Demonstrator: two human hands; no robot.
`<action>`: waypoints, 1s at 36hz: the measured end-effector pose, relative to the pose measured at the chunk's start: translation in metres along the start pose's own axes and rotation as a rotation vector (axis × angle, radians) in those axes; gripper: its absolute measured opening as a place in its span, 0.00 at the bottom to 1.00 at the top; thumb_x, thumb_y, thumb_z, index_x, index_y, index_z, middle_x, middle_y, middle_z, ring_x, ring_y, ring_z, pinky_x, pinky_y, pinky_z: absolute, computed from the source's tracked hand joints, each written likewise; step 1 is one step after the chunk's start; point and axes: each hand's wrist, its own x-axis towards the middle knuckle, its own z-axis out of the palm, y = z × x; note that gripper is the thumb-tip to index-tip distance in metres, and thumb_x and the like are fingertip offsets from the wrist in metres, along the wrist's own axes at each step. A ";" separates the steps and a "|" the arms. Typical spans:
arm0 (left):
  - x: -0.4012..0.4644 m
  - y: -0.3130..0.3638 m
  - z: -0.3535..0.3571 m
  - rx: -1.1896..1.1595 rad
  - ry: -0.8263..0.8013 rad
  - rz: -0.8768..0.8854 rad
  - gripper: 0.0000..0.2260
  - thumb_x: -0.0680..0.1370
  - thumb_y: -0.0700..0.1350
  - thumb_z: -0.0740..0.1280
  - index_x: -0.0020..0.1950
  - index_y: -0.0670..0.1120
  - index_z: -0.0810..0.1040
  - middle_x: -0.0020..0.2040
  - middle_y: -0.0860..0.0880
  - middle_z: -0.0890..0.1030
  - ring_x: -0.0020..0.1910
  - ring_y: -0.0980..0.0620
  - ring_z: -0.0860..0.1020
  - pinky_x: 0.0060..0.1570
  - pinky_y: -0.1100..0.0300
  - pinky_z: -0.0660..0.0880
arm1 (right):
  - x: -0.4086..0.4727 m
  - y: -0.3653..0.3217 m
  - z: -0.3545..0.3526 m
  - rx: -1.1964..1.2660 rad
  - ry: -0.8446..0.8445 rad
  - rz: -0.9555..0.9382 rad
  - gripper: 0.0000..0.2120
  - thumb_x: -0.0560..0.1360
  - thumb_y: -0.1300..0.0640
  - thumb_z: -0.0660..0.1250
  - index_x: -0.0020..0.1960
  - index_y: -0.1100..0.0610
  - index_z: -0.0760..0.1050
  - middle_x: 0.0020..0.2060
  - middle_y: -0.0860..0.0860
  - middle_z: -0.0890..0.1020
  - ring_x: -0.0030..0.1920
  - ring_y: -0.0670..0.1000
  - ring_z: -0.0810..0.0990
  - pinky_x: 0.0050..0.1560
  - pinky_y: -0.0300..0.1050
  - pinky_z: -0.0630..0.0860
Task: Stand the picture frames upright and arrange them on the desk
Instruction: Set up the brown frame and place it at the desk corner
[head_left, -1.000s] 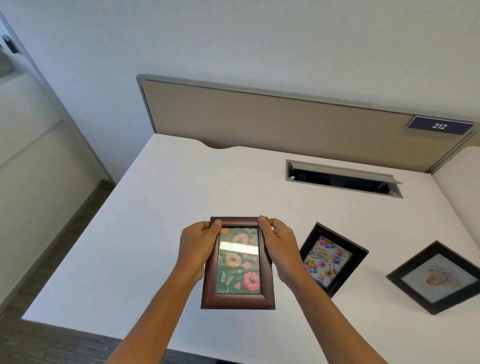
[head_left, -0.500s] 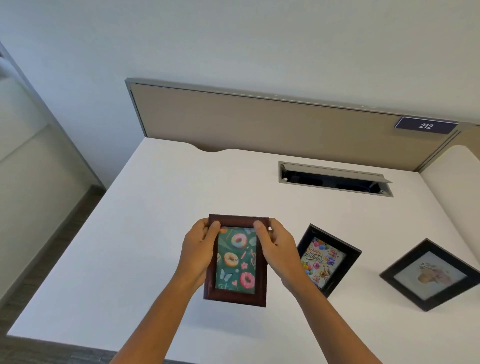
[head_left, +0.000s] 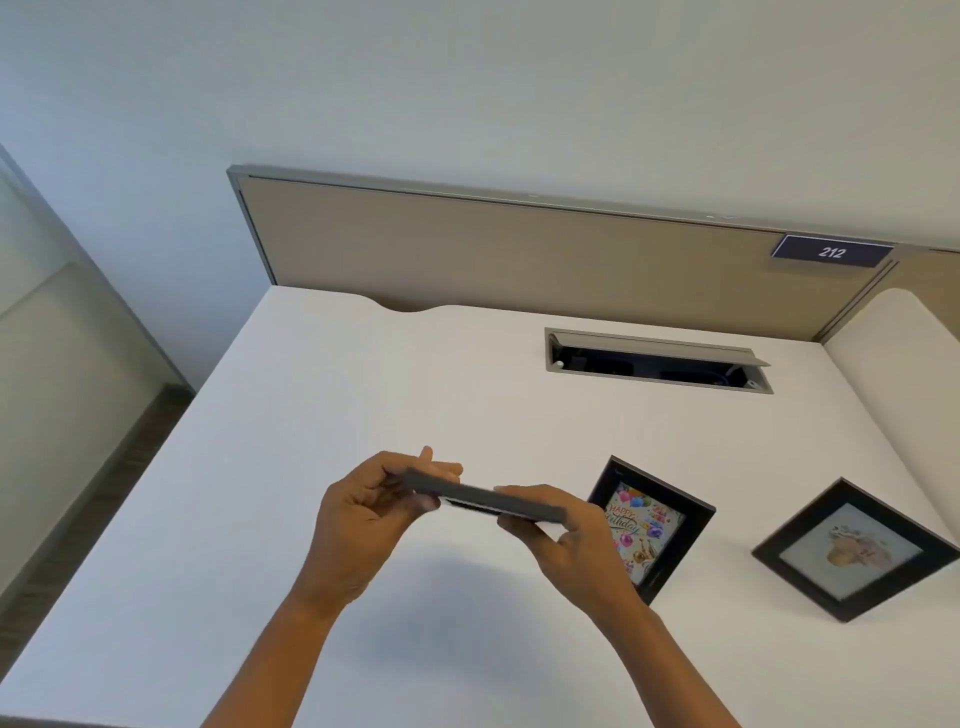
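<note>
A white worktop (head_left: 311, 467) fills most of the view, backed by a tan divider panel (head_left: 519, 249) with a grey rim. A dark label reading 212 (head_left: 831, 252) sits at the panel's right end. Set into the worktop near the back is a grey cable tray (head_left: 657, 358) with its flap raised. Two black frames rest on the worktop to the right, each leaning back with its picture facing the camera: the birthday frame (head_left: 670, 519), showing balloons and lettering, and farther right, well apart from it, the pale frame (head_left: 857, 551) with a faint beige drawing. Above the worktop's middle, both hands grip a third frame, the held frame (head_left: 488, 499), which is seen edge-on as a thin dark grey slab, tilted down toward the right and clear of the surface; its picture side does not show. The left hand (head_left: 363, 514) closes around its left end, fingers curled over the top edge. The right hand (head_left: 571, 540) clasps the right end, partly covering the birthday frame behind it
</note>
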 end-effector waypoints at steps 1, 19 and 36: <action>0.000 0.001 -0.001 0.020 -0.018 0.020 0.11 0.77 0.26 0.70 0.52 0.40 0.83 0.54 0.44 0.89 0.66 0.46 0.83 0.73 0.51 0.74 | 0.000 0.005 0.000 -0.009 0.005 -0.032 0.16 0.77 0.62 0.79 0.61 0.48 0.87 0.53 0.37 0.89 0.56 0.45 0.88 0.56 0.37 0.82; 0.003 -0.011 -0.011 0.210 -0.172 0.143 0.10 0.74 0.29 0.73 0.53 0.38 0.87 0.54 0.47 0.89 0.61 0.46 0.85 0.69 0.52 0.77 | 0.004 0.029 0.000 -0.178 -0.120 -0.232 0.31 0.77 0.67 0.76 0.75 0.45 0.79 0.70 0.42 0.83 0.70 0.49 0.81 0.65 0.57 0.82; 0.009 -0.025 -0.014 0.263 -0.138 0.088 0.10 0.75 0.32 0.73 0.54 0.42 0.87 0.53 0.49 0.89 0.60 0.46 0.86 0.69 0.43 0.77 | -0.001 0.007 -0.003 0.452 -0.156 0.341 0.37 0.73 0.68 0.81 0.75 0.42 0.76 0.66 0.51 0.84 0.70 0.56 0.81 0.67 0.59 0.83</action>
